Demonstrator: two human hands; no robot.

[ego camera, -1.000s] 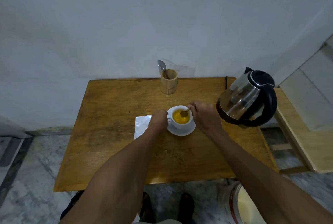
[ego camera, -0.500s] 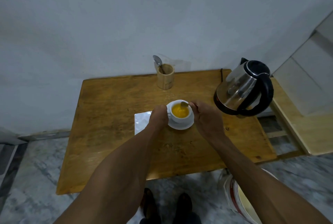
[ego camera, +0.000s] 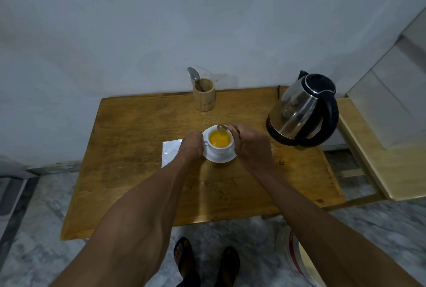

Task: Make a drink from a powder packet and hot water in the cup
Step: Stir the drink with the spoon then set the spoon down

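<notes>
L hand grips cup at its left side, R hand pinches spoon, bowl over far rim, handle running right.

A white cup stands upright on a white saucer near the middle of the frame, filled with an opaque orange-yellow drink. A small metal spoon is lifted clear of the liquid, its bowl over the cup's far rim. Just left of the saucer a flat white packet lies on the wood. A steel kettle with a black handle and lid stands at centre right.
</notes>
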